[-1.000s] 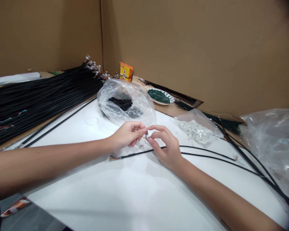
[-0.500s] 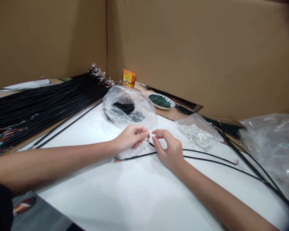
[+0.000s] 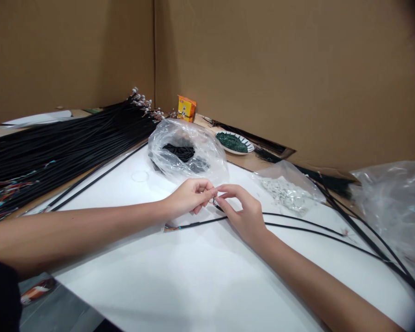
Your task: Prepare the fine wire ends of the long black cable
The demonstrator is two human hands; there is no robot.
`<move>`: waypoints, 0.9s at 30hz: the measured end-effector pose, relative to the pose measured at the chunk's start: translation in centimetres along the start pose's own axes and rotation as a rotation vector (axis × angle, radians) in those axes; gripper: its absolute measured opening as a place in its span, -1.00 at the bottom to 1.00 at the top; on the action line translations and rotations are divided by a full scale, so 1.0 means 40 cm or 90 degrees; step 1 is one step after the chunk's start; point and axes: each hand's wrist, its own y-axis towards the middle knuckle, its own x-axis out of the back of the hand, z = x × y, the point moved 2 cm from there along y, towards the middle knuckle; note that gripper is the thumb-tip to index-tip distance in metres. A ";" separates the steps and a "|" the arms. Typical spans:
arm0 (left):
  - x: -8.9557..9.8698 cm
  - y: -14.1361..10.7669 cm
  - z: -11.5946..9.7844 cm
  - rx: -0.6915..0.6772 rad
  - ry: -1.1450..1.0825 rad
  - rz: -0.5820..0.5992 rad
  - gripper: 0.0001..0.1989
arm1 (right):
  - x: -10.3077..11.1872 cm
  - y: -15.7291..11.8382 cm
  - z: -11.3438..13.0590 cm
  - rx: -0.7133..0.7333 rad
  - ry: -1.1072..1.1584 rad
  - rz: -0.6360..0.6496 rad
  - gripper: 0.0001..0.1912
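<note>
My left hand (image 3: 189, 197) is closed in a pinch at the thin wires on the end of a black cable (image 3: 219, 207). From the right, my right hand (image 3: 245, 213) meets it, thumb and forefinger drawn together on the same wires. The fingertips of both hands touch or nearly touch, and they hide most of the wire ends. Just below, another black cable (image 3: 204, 222) lies on the white table top (image 3: 180, 276). Its coloured wires (image 3: 173, 228) fan out at its left end, beneath my left wrist.
A big bundle of black cables (image 3: 72, 138) lies at left. Behind my hands sits a clear bag (image 3: 207, 147) of short black pieces. A plate of green bits (image 3: 232, 142), an orange-yellow packet (image 3: 186, 108), a bag of small white parts (image 3: 285, 193) and a plastic bag (image 3: 394, 198) stand farther back.
My right thumb and forefinger, which were spread apart beside the wires, have closed on them against my left fingertips. My left hand keeps its pinch. The view has shifted slightly.
</note>
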 end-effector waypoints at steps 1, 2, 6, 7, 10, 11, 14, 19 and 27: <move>0.000 0.000 0.001 0.001 0.000 0.000 -0.69 | -0.001 0.000 -0.001 -0.037 0.018 0.000 -0.84; -0.001 0.000 0.001 0.002 0.000 0.000 -0.69 | -0.003 0.001 -0.002 -0.069 0.037 0.002 -0.82; -0.002 0.000 0.004 0.006 0.005 0.001 -0.68 | -0.012 0.004 -0.010 -0.160 0.156 0.030 -0.78; -0.002 0.001 0.005 0.006 0.006 0.001 -0.67 | -0.015 0.005 -0.013 -0.192 0.202 0.045 -0.76; -0.001 0.003 0.006 0.001 0.001 0.003 -0.67 | -0.025 0.006 -0.018 -0.290 0.352 0.114 -0.69; 0.000 0.004 0.006 -0.002 -0.002 0.001 -0.67 | -0.027 0.006 -0.018 -0.313 0.392 0.134 -0.68; 0.001 0.005 0.006 -0.005 -0.005 -0.009 -0.68 | -0.030 0.008 -0.016 -0.350 0.470 0.158 -0.70; 0.000 0.002 0.007 0.002 -0.005 -0.008 -0.70 | -0.029 0.009 -0.021 -0.374 0.524 0.164 -0.71; -0.001 0.001 0.004 0.004 -0.010 -0.013 -0.71 | -0.030 0.011 -0.024 -0.376 0.558 0.158 -0.71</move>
